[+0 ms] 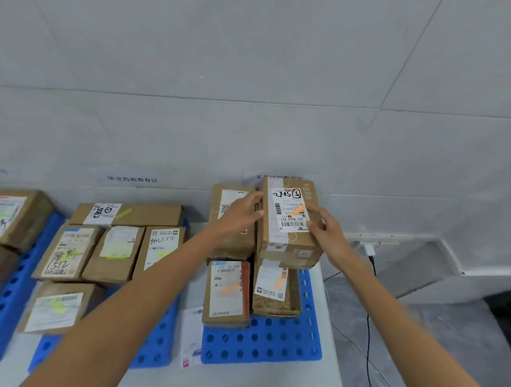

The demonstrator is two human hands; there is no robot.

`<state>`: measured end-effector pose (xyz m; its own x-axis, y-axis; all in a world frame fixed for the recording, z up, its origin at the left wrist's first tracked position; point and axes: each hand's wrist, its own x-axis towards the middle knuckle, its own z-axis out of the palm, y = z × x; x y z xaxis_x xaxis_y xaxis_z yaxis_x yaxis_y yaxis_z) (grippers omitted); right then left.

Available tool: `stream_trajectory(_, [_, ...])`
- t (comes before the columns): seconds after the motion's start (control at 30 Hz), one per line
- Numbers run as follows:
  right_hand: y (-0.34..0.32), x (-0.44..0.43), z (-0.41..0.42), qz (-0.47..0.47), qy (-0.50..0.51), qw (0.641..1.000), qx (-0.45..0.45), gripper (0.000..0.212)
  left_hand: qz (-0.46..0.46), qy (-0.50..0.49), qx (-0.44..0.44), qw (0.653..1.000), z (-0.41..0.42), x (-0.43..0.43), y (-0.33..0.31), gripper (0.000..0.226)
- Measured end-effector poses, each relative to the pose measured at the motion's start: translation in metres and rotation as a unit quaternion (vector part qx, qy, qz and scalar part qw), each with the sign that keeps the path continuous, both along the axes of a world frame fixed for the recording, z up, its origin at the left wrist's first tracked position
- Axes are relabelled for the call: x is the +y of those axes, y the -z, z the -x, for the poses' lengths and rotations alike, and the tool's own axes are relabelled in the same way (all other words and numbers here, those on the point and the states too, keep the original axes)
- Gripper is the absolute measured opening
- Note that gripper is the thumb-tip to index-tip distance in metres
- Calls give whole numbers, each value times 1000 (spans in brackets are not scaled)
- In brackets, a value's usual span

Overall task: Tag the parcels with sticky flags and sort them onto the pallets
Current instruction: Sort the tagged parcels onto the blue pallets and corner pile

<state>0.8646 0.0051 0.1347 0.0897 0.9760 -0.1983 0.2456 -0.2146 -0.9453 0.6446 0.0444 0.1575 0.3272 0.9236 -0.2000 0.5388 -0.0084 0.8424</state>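
A cardboard parcel (288, 222) with a white label and an orange flag lies atop other parcels at the back of the right blue pallet (263, 343). My left hand (241, 213) grips its left side and my right hand (323, 230) grips its right side. Beneath and beside it lie a tall brown parcel (227, 245), a parcel with a red edge (227, 293) and another orange-flagged parcel (275, 290). The middle pallet (155, 348) carries several parcels with yellow-green flags.
A left pallet (12, 292) holds more boxes (7, 217). Paper signs (132, 179) hang on the white wall behind. A small sheet of stickers (191, 339) lies between the pallets. A black cable (369, 320) runs down the grey floor at right.
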Motion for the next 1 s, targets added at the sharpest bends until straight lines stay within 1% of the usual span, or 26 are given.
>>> stream_trajectory(0.03, [7, 3, 0, -3, -14, 1000, -8, 38, -13, 4, 54, 998, 2, 2, 9, 52])
stream_trajectory(0.07, [14, 4, 0, -10, -27, 999, -22, 38, -24, 9, 140, 990, 6, 3, 20, 54])
stream_trajectory(0.13, [26, 6, 0, -33, -45, 997, -52, 38, -29, 7, 319, 947, 14, 2, 44, 62])
stream_trajectory(0.17, [30, 7, 0, -42, -48, 996, -60, 38, -31, 9, 374, 927, 17, 1, 55, 65])
stream_trajectory(0.2, [33, 8, 0, -51, -52, 995, -64, 39, -36, 14, 402, 915, 17, 0, 63, 65])
stream_trajectory(0.23, [34, 9, 1, -61, -58, 994, -67, 39, -36, 16, 407, 913, 16, -1, 67, 64])
stream_trajectory(0.37, [38, 19, 6, -83, -64, 990, -92, 41, -22, 15, 391, 920, 18, 9, 67, 56])
stream_trajectory(0.6, [34, 35, 6, -92, -91, 981, -143, 41, -34, 8, 356, 934, 26, 20, 67, 55])
stream_trajectory(0.67, [34, 33, 6, -99, -91, 979, -156, 40, -38, -14, 308, 950, 28, 17, 66, 52])
stream_trajectory(0.73, [32, 30, 7, -112, -78, 975, -178, 39, -43, -69, 200, 976, 30, 8, 62, 48])
stream_trajectory(0.8, [29, 24, 9, -134, -64, 968, -201, 38, -47, -122, 88, 988, 32, -7, 54, 44])
stream_trajectory(0.83, [26, 20, 10, -141, -63, 966, -209, 38, -50, -137, 64, 987, 35, -14, 49, 42])
stream_trajectory(0.93, [22, 7, 12, -156, -66, 958, -233, 40, -62, -172, 63, 981, 50, -32, 44, 40])
stream_trajectory(1.0, [15, -4, 19, -178, -44, 948, -259, 41, -58, -181, 36, 981, 66, -43, 38, 38])
